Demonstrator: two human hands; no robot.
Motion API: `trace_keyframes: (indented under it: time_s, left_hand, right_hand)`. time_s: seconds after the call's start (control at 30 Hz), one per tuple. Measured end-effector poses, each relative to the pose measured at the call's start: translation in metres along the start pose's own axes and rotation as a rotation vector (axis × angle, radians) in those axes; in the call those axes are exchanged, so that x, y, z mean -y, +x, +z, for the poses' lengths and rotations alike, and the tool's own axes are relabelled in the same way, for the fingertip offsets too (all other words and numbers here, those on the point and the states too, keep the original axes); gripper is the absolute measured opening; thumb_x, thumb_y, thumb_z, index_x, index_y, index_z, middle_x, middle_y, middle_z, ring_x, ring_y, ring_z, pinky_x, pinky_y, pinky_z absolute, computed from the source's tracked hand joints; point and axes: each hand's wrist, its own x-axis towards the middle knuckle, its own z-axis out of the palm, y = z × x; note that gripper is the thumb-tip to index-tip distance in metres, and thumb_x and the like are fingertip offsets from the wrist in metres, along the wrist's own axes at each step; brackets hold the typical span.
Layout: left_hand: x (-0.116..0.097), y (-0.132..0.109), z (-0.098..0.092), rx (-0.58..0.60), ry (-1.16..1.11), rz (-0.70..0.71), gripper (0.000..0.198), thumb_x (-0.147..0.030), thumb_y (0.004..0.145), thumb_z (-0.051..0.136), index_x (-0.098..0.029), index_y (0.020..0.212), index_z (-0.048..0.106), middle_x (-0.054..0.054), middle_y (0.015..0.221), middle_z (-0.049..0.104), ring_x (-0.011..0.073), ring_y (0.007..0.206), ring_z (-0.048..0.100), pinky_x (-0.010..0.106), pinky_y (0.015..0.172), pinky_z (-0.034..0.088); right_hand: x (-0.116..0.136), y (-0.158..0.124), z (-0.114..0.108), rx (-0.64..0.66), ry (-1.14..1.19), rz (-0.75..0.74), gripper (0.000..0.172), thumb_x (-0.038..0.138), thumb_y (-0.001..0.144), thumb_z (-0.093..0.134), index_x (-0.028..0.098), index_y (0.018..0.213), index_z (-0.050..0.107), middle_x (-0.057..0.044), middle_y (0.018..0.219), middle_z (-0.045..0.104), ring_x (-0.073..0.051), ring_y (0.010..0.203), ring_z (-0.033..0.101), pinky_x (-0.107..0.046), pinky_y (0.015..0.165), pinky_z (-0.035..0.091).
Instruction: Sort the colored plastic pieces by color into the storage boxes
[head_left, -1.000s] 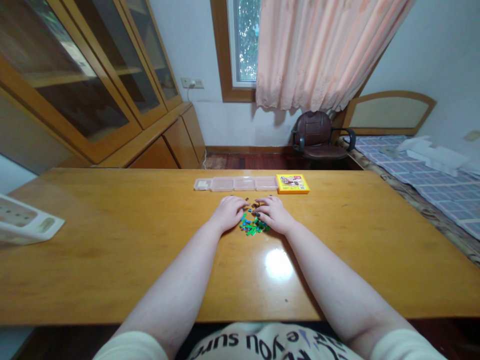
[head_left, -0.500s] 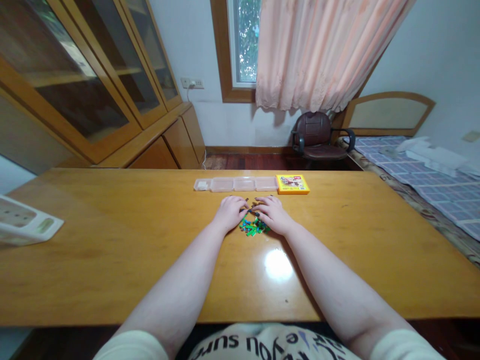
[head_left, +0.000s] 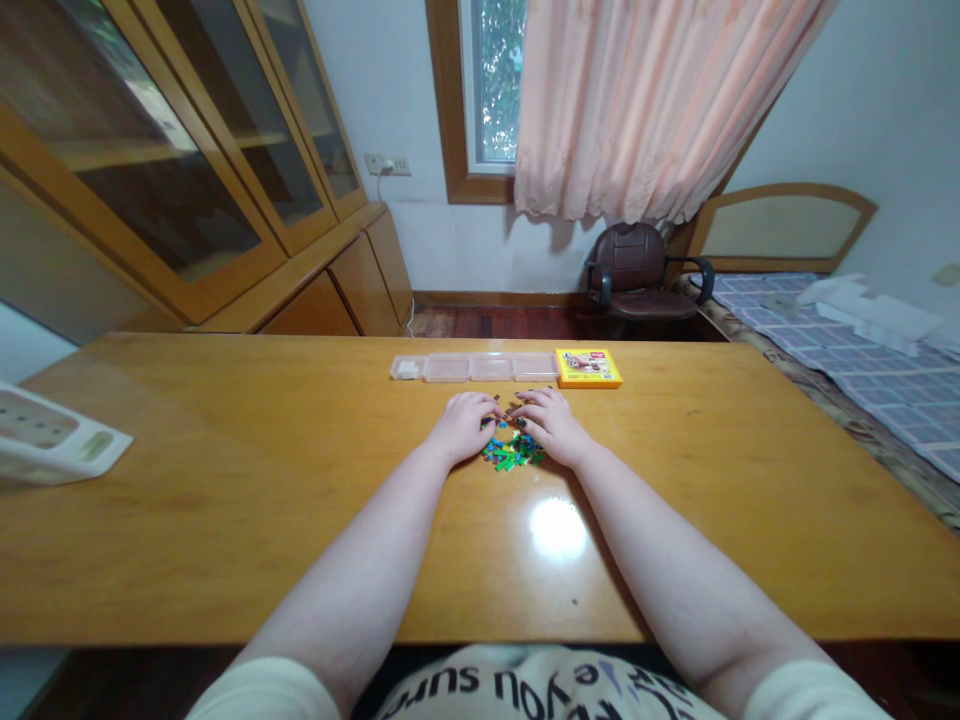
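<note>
A pile of tiny plastic pieces [head_left: 514, 455], mostly green with some blue and brown, lies on the wooden table [head_left: 270, 520] before me. They look like small building bricks, though their exact shape is too small to tell. My left hand [head_left: 466, 422] rests at the pile's upper left, its fingers curled inward and closed around something too small to name. Opposite it, my right hand [head_left: 550, 420] is bent over the upper right of the pile with fingers closed likewise. Between the fingertips, small brown and dark pieces [head_left: 513, 408] show in part.
Behind the hands stands a row of clear plastic trays [head_left: 491, 368], with a yellow box [head_left: 589, 368] at its right end. A white power strip [head_left: 67, 440] is at the far left. Beyond the table are a chair [head_left: 634, 270], a bed [head_left: 847, 340] and a glass-door cabinet [head_left: 247, 190].
The fingertips of both hands have shifted slightly, and a little more of the pieces between them shows. The whole view has moved a touch; trays and box stay in place.
</note>
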Motion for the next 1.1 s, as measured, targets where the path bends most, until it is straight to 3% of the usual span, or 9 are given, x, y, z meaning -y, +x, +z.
trace_keyframes:
  time_s: [0.17,0.37,0.5,0.6,0.7,0.93,1.1]
  left_hand:
    - [-0.001,-0.001,-0.002,0.022,0.018,0.048,0.029,-0.016,0.077,0.051,-0.026,0.096,0.070,0.003,0.112,0.063,0.0215,0.107,0.052,0.042,0.098,0.037]
    - [0.001,-0.001,-0.006,0.050,0.041,0.078,0.027,-0.014,0.076,0.051,-0.027,0.084,0.073,0.002,0.107,0.065,0.0217,0.104,0.053,0.043,0.098,0.036]
    - [-0.001,-0.001,-0.010,0.021,0.050,0.055,0.027,-0.013,0.077,0.050,-0.026,0.082,0.073,0.002,0.106,0.066,0.0218,0.104,0.053,0.043,0.097,0.036]
    - [-0.005,-0.001,-0.009,0.070,0.041,0.162,0.033,-0.013,0.078,0.051,-0.030,0.099,0.070,0.001,0.113,0.063,0.0212,0.108,0.051,0.042,0.098,0.035]
    - [-0.007,-0.002,-0.007,0.133,0.044,0.222,0.033,-0.014,0.079,0.053,-0.033,0.099,0.070,0.000,0.115,0.062,0.0215,0.109,0.049,0.042,0.099,0.033]
    - [-0.003,-0.002,-0.005,0.120,0.054,0.181,0.033,-0.013,0.078,0.053,-0.031,0.099,0.071,0.002,0.113,0.064,0.0219,0.107,0.050,0.042,0.098,0.035]
    - [-0.005,-0.001,-0.005,0.161,0.020,0.276,0.033,-0.014,0.080,0.052,-0.032,0.101,0.070,-0.001,0.112,0.065,0.0199,0.107,0.052,0.041,0.097,0.034]
  right_hand:
    - [-0.011,-0.001,0.000,-0.109,0.021,0.028,0.033,0.034,0.093,0.040,0.021,0.094,0.071,-0.008,0.108,0.064,-0.023,0.103,0.048,-0.042,0.094,0.031]
    - [-0.018,-0.001,-0.004,-0.045,0.081,0.011,0.042,0.031,0.094,0.036,0.020,0.077,0.073,-0.005,0.084,0.066,-0.019,0.083,0.051,-0.036,0.082,0.034]
    - [-0.013,-0.002,-0.006,-0.021,0.113,-0.035,0.044,0.035,0.094,0.037,0.022,0.073,0.074,-0.004,0.082,0.065,-0.018,0.082,0.050,-0.036,0.081,0.033]
    - [-0.011,-0.002,-0.006,-0.018,0.115,-0.033,0.043,0.037,0.094,0.039,0.023,0.072,0.074,-0.004,0.080,0.064,-0.018,0.080,0.049,-0.036,0.080,0.032]
    - [-0.012,-0.002,-0.006,-0.014,0.093,-0.016,0.044,0.035,0.094,0.038,0.023,0.073,0.075,-0.004,0.081,0.064,-0.019,0.080,0.048,-0.036,0.080,0.032]
    - [-0.018,-0.001,-0.003,-0.064,0.007,0.068,0.038,0.036,0.094,0.039,0.021,0.089,0.074,-0.006,0.094,0.064,-0.020,0.086,0.048,-0.037,0.082,0.033]
    - [-0.021,-0.001,-0.003,-0.057,-0.039,0.088,0.039,0.035,0.094,0.042,0.022,0.078,0.075,-0.006,0.088,0.065,-0.018,0.081,0.049,-0.035,0.079,0.033]
